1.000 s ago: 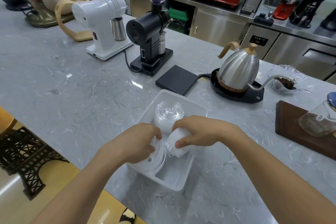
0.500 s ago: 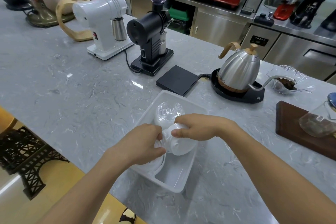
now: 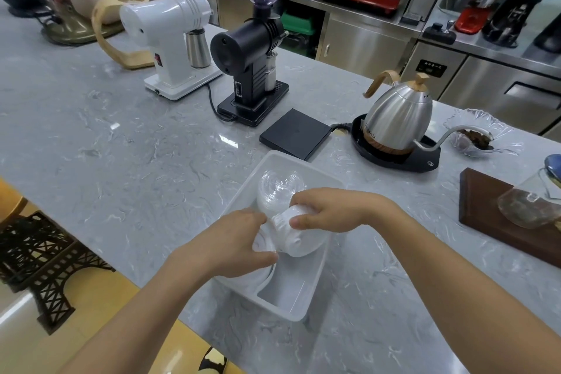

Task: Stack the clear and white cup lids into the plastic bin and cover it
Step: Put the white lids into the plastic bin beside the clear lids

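A see-through plastic bin (image 3: pixel 306 297) sits on the grey worktop (image 3: pixel 121 161), close to the person. Both hands are over the bin, side by side and almost touching. The right hand (image 3: pixel 331 211) curls its fingers and thumb round a stack of white lids (image 3: pixel 299 240). The stack lies tipped on its side, inside the bin. The left hand (image 3: pixel 230 247) is just to the left of that stack. Its fingers are curled round more white lids (image 3: pixel 263 244) low in the bin, but the hand hides most of them. A stack of clear lids (image 3: pixel 277 191) stands at the far end of the bin, just behind both hands. The near end of the bin holds nothing.

Farther back on the worktop stand a white grinder (image 3: pixel 173 36), a black grinder (image 3: pixel 252 61), a flat black scale (image 3: pixel 294 133) and a shiny kettle (image 3: pixel 397 115).
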`<state>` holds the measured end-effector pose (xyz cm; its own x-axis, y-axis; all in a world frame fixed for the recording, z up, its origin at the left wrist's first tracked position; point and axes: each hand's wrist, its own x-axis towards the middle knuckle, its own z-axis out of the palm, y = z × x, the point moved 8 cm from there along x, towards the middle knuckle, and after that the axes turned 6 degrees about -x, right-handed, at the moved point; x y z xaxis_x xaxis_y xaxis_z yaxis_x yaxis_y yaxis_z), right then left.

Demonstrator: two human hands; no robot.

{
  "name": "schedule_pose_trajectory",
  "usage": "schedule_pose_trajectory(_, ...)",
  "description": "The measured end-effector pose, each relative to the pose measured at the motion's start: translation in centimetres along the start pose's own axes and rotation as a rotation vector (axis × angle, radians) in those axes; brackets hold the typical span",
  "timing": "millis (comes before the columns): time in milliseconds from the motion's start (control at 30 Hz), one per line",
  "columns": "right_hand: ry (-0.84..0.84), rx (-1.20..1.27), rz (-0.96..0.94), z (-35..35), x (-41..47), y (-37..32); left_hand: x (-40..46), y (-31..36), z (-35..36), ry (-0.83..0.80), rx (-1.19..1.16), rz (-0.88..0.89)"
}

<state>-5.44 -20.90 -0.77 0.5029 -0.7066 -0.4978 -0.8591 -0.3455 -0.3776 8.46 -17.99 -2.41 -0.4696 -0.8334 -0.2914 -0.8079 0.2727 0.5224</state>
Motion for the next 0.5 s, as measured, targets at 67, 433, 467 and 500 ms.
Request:
schedule_pose_trajectory(67,-0.034,-0.008,-0.021,-0.1,0.0,-0.2,-0.2,-0.2,0.1,-0.012,-0.010,-0.002)
schedule_pose_trajectory(433,-0.295,-0.315,-0.078,0.8,1.3,-3.5,0.0,-0.6,1.0,-0.014,-0.005,0.011)
schedule_pose_trajectory(467,-0.297,-0.344,-0.085,0.8,1.5,-3.9,0.0,-0.6,1.0,-0.011,-0.012,0.008)
schedule_pose_trajectory(500,-0.297,-0.362,-0.093,0.8,1.5,-4.2,0.0,-0.5,0.9,-0.010,-0.016,0.009)
